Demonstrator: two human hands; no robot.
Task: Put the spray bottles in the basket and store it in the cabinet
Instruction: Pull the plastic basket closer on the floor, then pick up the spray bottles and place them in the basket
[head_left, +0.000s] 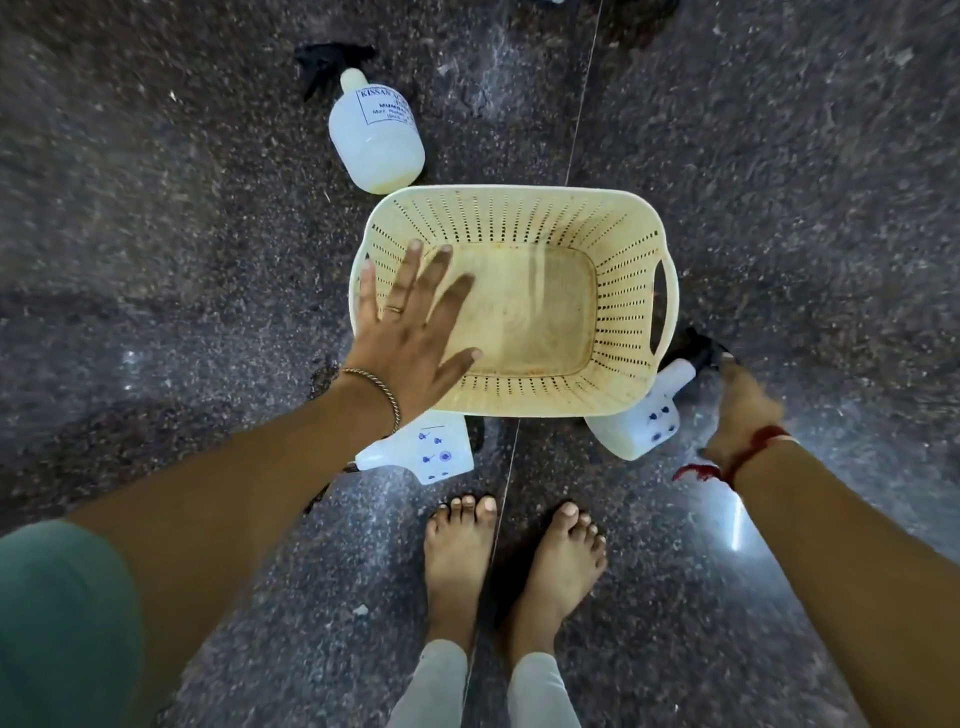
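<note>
While the left hand (415, 332) hovers flat with fingers spread over the near-left corner of the empty cream basket (634, 332), the blurred right hand (743, 410) reaches beside a flower-printed spray bottle (644, 421); whether it grips cannot be told. Another printed spray bottle (431, 454) lies under the left wrist, and a labelled spray bottle (376, 132) lies well beyond the left fingertips on the stone floor (156, 208).

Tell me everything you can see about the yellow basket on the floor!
The basket is pale cream plastic, rectangular with rounded corners, and stands upright on the dark speckled floor. Its sloping walls have rows of small holes, its flat bottom looks stained, and a slot handle is cut in the right end. Nothing is in it. The left hand is spread open over its left rim. A spray bottle lies against its near right corner.
</note>
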